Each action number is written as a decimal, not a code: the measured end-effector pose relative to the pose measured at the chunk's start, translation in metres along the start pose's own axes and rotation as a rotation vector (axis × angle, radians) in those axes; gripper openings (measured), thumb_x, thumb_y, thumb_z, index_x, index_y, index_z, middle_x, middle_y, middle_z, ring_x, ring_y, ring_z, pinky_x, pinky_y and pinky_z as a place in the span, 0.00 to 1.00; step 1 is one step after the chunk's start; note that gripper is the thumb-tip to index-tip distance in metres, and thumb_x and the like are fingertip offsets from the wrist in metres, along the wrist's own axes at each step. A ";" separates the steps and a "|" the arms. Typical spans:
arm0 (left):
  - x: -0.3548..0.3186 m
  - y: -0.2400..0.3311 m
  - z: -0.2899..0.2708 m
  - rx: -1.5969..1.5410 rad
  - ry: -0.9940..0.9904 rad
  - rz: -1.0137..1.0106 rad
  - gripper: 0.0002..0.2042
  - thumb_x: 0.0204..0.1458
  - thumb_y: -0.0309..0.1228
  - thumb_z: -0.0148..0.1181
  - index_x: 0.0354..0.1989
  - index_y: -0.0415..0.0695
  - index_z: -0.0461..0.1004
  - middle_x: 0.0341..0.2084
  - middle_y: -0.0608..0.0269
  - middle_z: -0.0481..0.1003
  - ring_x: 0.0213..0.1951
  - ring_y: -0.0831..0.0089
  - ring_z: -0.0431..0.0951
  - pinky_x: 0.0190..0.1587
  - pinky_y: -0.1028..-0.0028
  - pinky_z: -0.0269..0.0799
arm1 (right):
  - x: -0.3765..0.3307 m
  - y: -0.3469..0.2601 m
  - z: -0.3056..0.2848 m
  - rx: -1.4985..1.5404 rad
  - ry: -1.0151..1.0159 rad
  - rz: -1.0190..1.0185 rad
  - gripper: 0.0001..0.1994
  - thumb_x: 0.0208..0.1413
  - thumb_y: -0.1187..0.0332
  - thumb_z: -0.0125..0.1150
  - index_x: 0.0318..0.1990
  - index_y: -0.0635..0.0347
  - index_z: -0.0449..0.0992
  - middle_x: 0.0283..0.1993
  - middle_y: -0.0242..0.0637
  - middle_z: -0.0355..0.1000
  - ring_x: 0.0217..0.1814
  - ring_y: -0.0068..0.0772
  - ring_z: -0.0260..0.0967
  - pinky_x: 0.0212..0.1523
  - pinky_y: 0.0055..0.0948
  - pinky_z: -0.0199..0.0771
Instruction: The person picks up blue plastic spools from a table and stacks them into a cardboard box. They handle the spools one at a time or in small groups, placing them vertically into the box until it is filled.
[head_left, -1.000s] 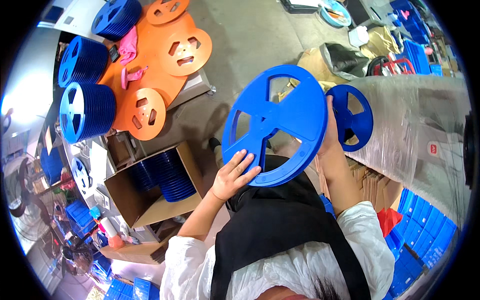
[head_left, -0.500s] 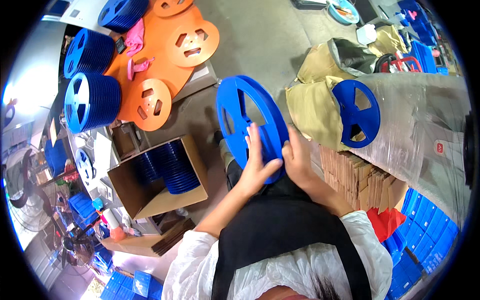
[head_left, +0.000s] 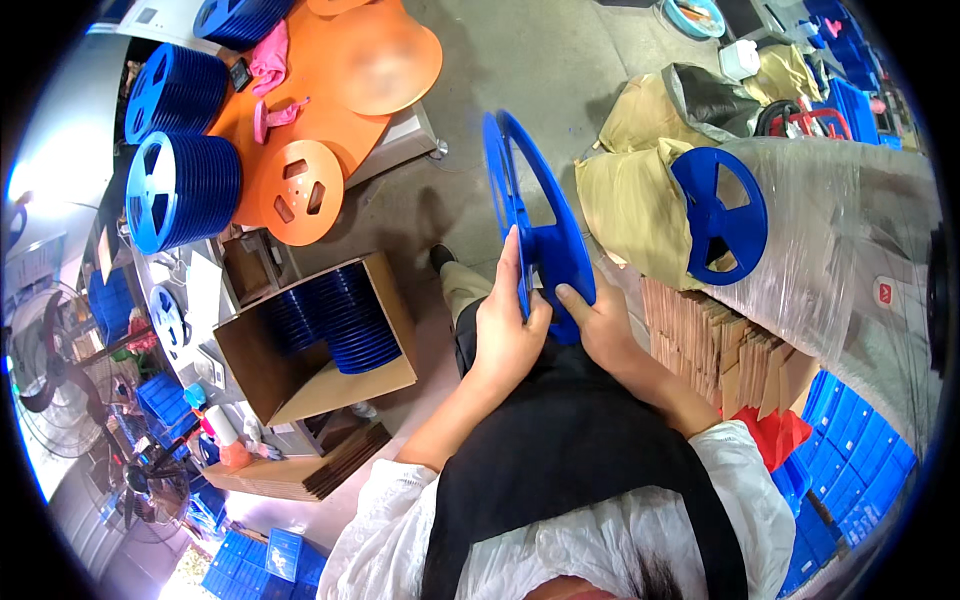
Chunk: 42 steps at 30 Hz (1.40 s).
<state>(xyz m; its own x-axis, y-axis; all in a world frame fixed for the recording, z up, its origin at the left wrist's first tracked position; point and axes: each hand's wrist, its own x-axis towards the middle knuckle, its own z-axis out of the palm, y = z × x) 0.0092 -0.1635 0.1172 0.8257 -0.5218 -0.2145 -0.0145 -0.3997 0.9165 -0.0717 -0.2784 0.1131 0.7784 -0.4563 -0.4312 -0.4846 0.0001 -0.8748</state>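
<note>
My two bare hands hold a blue reel (head_left: 570, 268) upright and nearly edge-on in front of my black apron (head_left: 570, 470), so its two round sides show with a narrow gap between them. Both forearms, in white sleeves, rise from the lower edge and slant inward until the hands nearly meet.

My left hand (head_left: 512, 335) is on the reel's lower left: its fingers are straight, pointing up and away from me along the outer face, and its thumb stands up on the near side, so the reel is pinched there. My right hand (head_left: 608, 325) grips the lower right rim, thumb laid over the near side and angled up to the left; its other fingertips are hidden.

Ahead to the left is an orange desk (head_left: 345, 150). Three stacks of blue reels (head_left: 195, 190) line its left edge, a pink cloth (head_left: 270, 58) lies near them, and a slotted orange disc (head_left: 302, 192) sits at its near end.

Just below that end, an open cardboard box (head_left: 392, 300) holds rows of dark blue reels (head_left: 358, 330). To my right, another blue reel (head_left: 738, 222) stands at the left edge of a plastic-wrapped surface (head_left: 810, 210), against a tan bag (head_left: 630, 205).
</note>
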 end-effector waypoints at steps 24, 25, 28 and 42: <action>0.029 -0.009 -0.007 -0.652 -0.605 -0.329 0.25 0.58 0.22 0.53 0.64 0.39 0.57 0.52 0.49 0.72 0.47 0.66 0.77 0.50 0.69 0.73 | 0.001 0.011 -0.095 -0.256 0.087 -0.014 0.22 0.54 0.67 0.61 0.54 0.68 0.69 0.45 0.48 0.75 0.50 0.30 0.71 0.52 0.32 0.68; 0.026 0.002 0.007 -0.636 -0.648 -0.311 0.26 0.59 0.23 0.50 0.67 0.41 0.53 0.54 0.47 0.70 0.48 0.64 0.77 0.50 0.68 0.73 | 0.001 0.018 -0.105 -0.439 0.200 -0.115 0.21 0.54 0.67 0.61 0.53 0.68 0.70 0.45 0.49 0.75 0.50 0.28 0.71 0.52 0.33 0.68; 0.019 -0.003 0.017 -0.552 -0.787 -0.170 0.29 0.63 0.28 0.45 0.71 0.50 0.42 0.61 0.45 0.62 0.55 0.62 0.72 0.54 0.68 0.70 | -0.032 0.062 -0.209 -0.252 0.628 -0.065 0.18 0.55 0.70 0.57 0.53 0.67 0.71 0.45 0.47 0.76 0.50 0.31 0.71 0.52 0.31 0.69; -0.080 -0.276 -0.061 0.123 -0.163 -0.802 0.23 0.55 0.41 0.54 0.57 0.41 0.69 0.40 0.51 0.77 0.40 0.62 0.78 0.42 0.69 0.74 | 0.065 0.247 -0.338 -0.801 0.762 0.310 0.22 0.59 0.69 0.45 0.62 0.58 0.63 0.54 0.58 0.69 0.57 0.58 0.67 0.57 0.44 0.66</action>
<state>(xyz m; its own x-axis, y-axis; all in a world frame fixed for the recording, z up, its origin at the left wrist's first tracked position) -0.0179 0.0346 -0.0981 0.5196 -0.1426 -0.8424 0.4745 -0.7719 0.4232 -0.2757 -0.6093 -0.0568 0.2696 -0.9556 -0.1188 -0.9406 -0.2349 -0.2452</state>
